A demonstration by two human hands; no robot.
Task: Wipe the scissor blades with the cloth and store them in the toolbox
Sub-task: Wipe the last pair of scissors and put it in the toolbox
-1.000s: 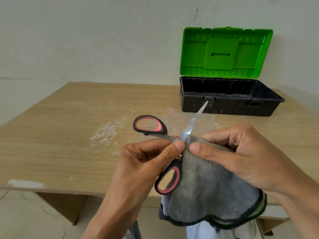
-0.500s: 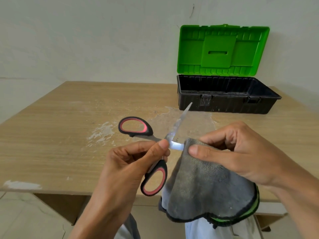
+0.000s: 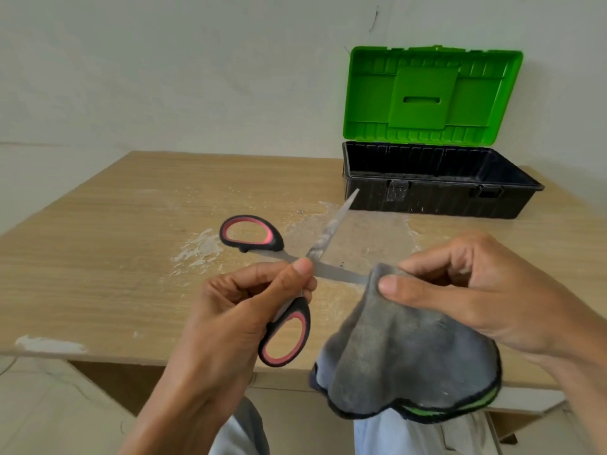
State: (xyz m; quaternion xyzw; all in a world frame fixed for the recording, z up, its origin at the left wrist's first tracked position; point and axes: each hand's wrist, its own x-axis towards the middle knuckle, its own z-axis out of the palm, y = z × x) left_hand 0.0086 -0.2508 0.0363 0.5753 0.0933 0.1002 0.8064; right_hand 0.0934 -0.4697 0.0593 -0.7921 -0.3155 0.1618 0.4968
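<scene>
A pair of steel scissors with black handles lined in pink [image 3: 325,238] is held open in the air above the near middle of the light wood-grain worktop [image 3: 115,251]. The left grip [image 3: 236,310] pinches them at the pivot between thumb tip and forefinger, with the other fingers curled underneath. One handle loop sticks out to the far left of this grip, and the other hangs on its near side, over the worktop's near edge. One blade points far and right, its tip reaching in the picture to the front wall of the toolbox. The other blade runs to the right, and its end disappears into the cloth.

The right grip [image 3: 476,297] pinches a fold of grey terry cloth with a black hem and a green stripe [image 3: 404,356] between thumb and fingers, closed around the end of that right-pointing blade. The rest of the cloth drapes down below the hand, past the near edge of the worktop.

The black plastic toolbox [image 3: 437,198] stands on the far right of the worktop, well apart from the scissors. Its bright green lid [image 3: 427,93] is swung up, upright against the pale wall [image 3: 164,77]. No contents show in the part of the black tray that can be seen.

White scuffed patches [image 3: 200,247] mark the worktop around its middle and at the near left edge.
</scene>
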